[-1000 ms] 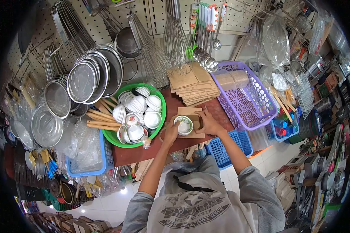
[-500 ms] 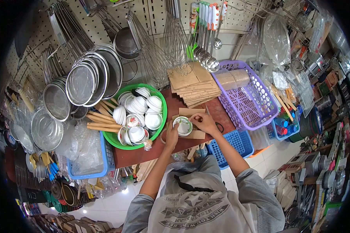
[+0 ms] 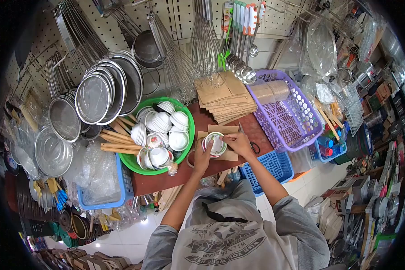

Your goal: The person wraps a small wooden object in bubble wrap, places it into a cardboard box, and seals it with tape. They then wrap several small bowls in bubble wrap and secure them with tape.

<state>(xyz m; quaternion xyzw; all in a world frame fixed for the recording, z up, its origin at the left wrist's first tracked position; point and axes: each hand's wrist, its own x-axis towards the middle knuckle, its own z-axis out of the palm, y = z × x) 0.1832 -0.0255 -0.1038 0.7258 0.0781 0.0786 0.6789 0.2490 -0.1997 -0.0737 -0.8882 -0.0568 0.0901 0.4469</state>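
Between my two hands is a small white bowl (image 3: 215,145) with red and green decoration round its rim. My left hand (image 3: 202,158) curls round the bowl's left side, thumb at the rim. On the other side, the fingers of my right hand (image 3: 238,142) pinch the right edge. Under the bowl lies a flat piece of brown cardboard (image 3: 230,155), partly covered by it. Scissors (image 3: 254,147) with dark handles rest right of the cardboard. To the left stands a green basin (image 3: 191,135) full of white bowls (image 3: 161,121) and wooden-handled tools (image 3: 119,140).
A stack of brown paper sheets (image 3: 225,96) lies at the back of the red-brown table (image 3: 166,181). A purple basket (image 3: 288,117) stands to the right, a blue basket (image 3: 267,168) below it. Strainers (image 3: 93,99), whisks (image 3: 205,49) and ladles (image 3: 240,67) hang overhead.
The bowl has turned in my hands and moved slightly right; red decoration now shows on its rim. My right fingers have moved a little along its edge.
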